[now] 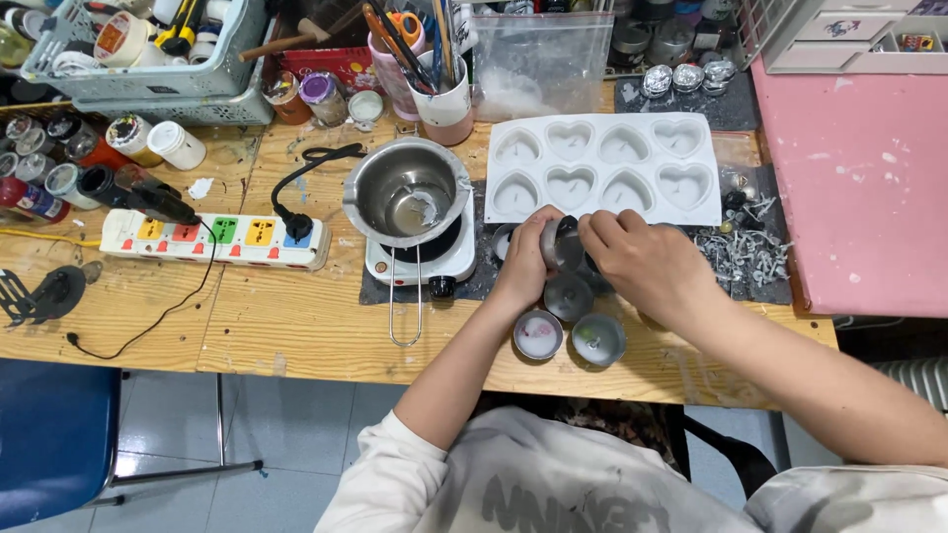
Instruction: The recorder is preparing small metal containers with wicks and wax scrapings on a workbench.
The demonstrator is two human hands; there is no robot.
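Tin cup (pixel 563 242) held tipped just below heart mold (pixel 602 168); L hand (pixel 528 262) fingers clasp its side, R hand (pixel 637 259) fingers pinch at rim. Three more cups (pixel 569 296) below on surface (pixel 296 326). Step, likely: prepping cup; next needs steady, upright set-down.

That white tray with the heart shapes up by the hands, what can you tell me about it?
The white heart mould is a flat rectangular tray, soft-looking like silicone, with eight heart-shaped cavities in two rows of four. Each cavity seems to hold pale wax, some with a thin wick showing. It lies flat on the wooden table, its near edge over a dark mat, just beyond the left hand and right hand, which do not touch it.
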